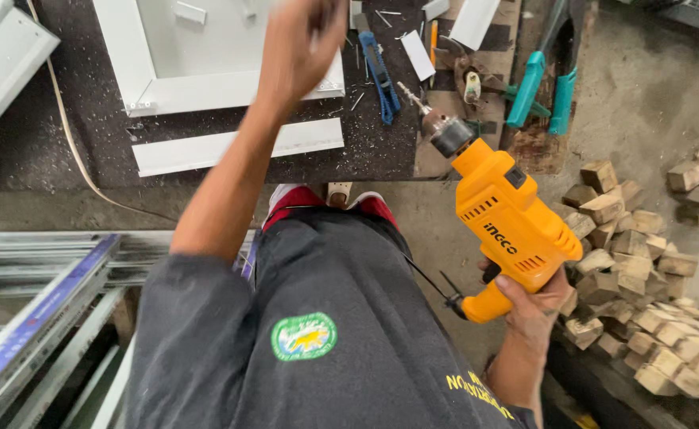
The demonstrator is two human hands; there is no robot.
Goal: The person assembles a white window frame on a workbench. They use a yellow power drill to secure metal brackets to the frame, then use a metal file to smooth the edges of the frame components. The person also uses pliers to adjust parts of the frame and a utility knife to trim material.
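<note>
Our right hand is wrapped around the grip of the orange electric drill, holding it off the near right edge of the counter, with its chuck and bit angled up and left toward the counter's clutter. Our left hand reaches far over the counter above the white metal frame. The hand is blurred, so we cannot tell whether its fingers are spread or curled, or whether it holds anything.

A loose white strip lies just near of the frame, and a blue utility knife sits right of it among scattered screws. Teal-handled shears rest at the counter's far right. Wooden blocks are heaped on the floor to the right, and long metal profiles are stacked at the near left.

What worries us is the drill: held one-handed, with the bit pointing toward the reaching forearm, a bumped trigger could send the tip into the arm or skid it across the frame. Its black cord hangs by the grip and could snag on our clothing. The knife and screws lie near where the left hand moves, and the blocks could trip a foot.
</note>
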